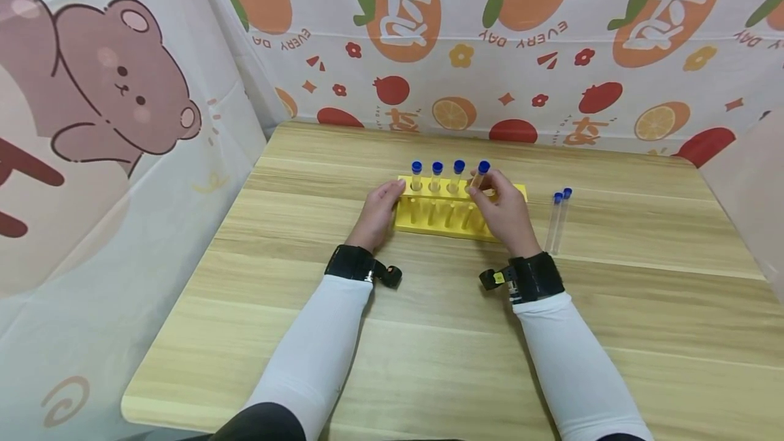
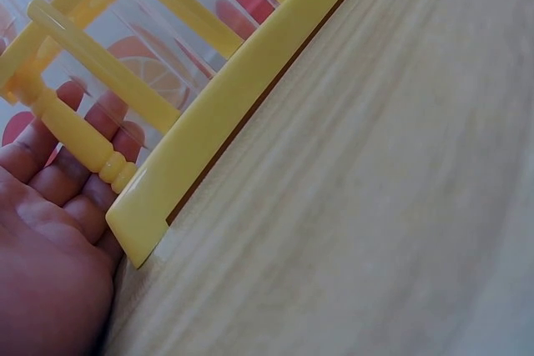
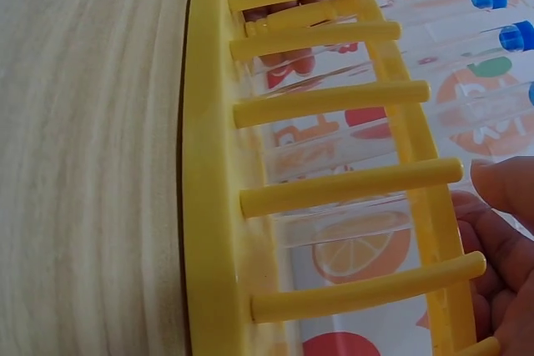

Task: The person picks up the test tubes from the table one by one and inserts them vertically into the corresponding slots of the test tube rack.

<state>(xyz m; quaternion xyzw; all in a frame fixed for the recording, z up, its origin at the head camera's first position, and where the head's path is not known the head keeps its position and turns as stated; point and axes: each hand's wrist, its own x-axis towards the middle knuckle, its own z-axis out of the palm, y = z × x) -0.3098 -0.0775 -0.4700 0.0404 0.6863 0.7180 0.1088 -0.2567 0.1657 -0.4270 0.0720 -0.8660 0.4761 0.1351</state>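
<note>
A yellow test tube rack (image 1: 450, 229) stands on the wooden table, holding clear test tubes with blue caps in a row. My left hand (image 1: 375, 215) holds the rack's left end, its fingers (image 2: 108, 114) reaching behind the end post and its thumb at the upper bar. With thumb and fingers, my right hand (image 1: 507, 215) pinches the rightmost test tube (image 1: 480, 176) just below its cap. That tube leans slightly to the right, and its lower part (image 3: 346, 223) shows inside the rack. Three other tubes, one of them this capped tube (image 1: 416, 175), stand to its left.
Two more blue-capped test tubes (image 1: 556, 223) lie side by side on the table (image 1: 643, 305), right of the rack. A patterned cloth (image 1: 453, 73) hangs behind the table's far edge. Another cloth with a bear print (image 1: 122, 87) is at the left.
</note>
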